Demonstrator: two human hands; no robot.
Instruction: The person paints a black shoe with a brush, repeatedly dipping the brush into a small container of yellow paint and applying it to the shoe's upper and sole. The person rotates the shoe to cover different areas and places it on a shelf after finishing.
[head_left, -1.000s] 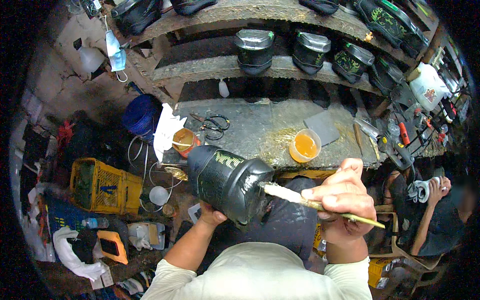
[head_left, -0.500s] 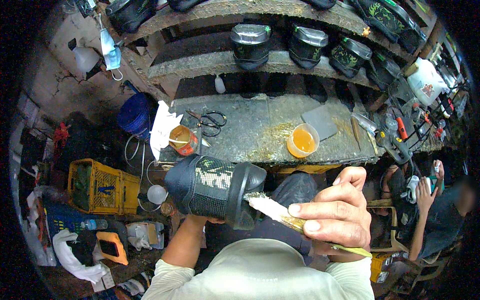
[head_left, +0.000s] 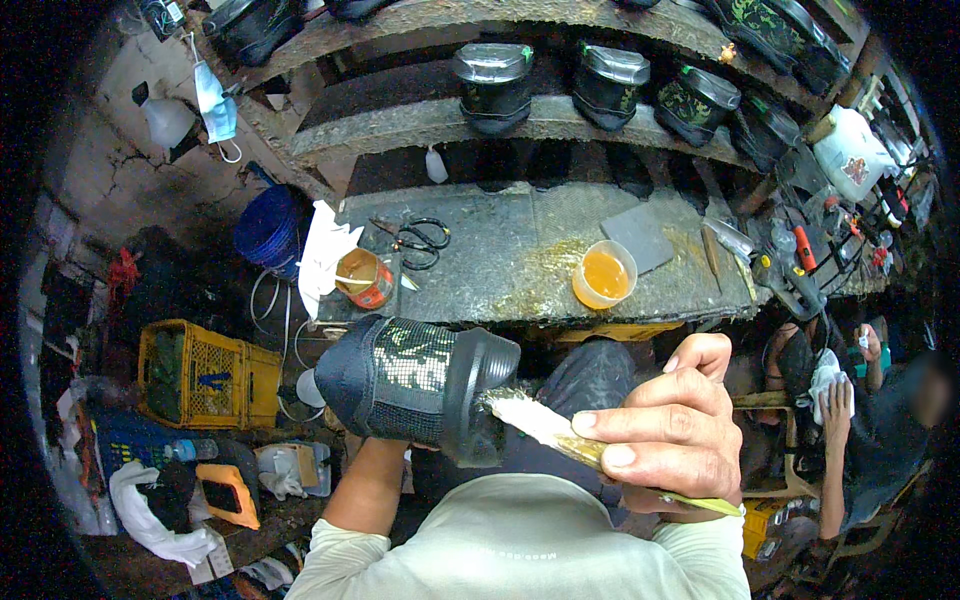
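Note:
A black shoe [head_left: 405, 375] with a camouflage mesh panel is held up over my lap, tilted on its side, its black rubber sole facing right. My left hand [head_left: 392, 447] supports it from below; the fingers are hidden behind the shoe. My right hand [head_left: 672, 425] pinches a brush [head_left: 535, 420] with a pale, stained handle. The brush's dark bristles touch the sole's edge. A yellow-green band circles my right wrist. Beyond, on the workbench [head_left: 470, 270], stands a round tub of amber liquid [head_left: 603, 275].
Scissors [head_left: 420, 243] and a red tin [head_left: 364, 279] lie left on the bench, a grey slab [head_left: 638, 237] right. Shelves above hold several shoes [head_left: 497, 85]. A yellow crate [head_left: 208, 375] stands left. At right, another person's hand [head_left: 835, 405] holds a white cloth.
The shoe has shifted slightly left and tilted. My right hand and the brush have moved a little left with it. The other person's hands have moved.

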